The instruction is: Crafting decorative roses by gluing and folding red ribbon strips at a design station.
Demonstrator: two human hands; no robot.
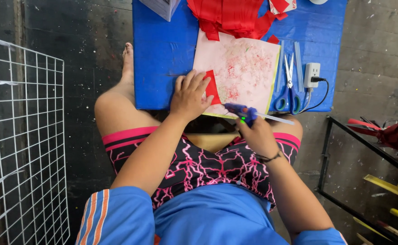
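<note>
Red paper (211, 87), a small thin cut piece, lies on the stained pink board (244, 72) at the near edge of the blue tabletop (162, 50). We press it flat with our left hand (190, 96), fingers spread over its left side. Our right hand (256, 134) is closed around a blue glue gun (240, 111), its nozzle pointing toward the piece, just beside it. We judge the paper light, floppy and easy to crease, so it is best held down flat near the edges, fingers clear of the hot tip. Scissors (289, 86) and a white plug adapter (312, 75) lie to the right; more red strips (230, 16) are heaped at the far side.
</note>
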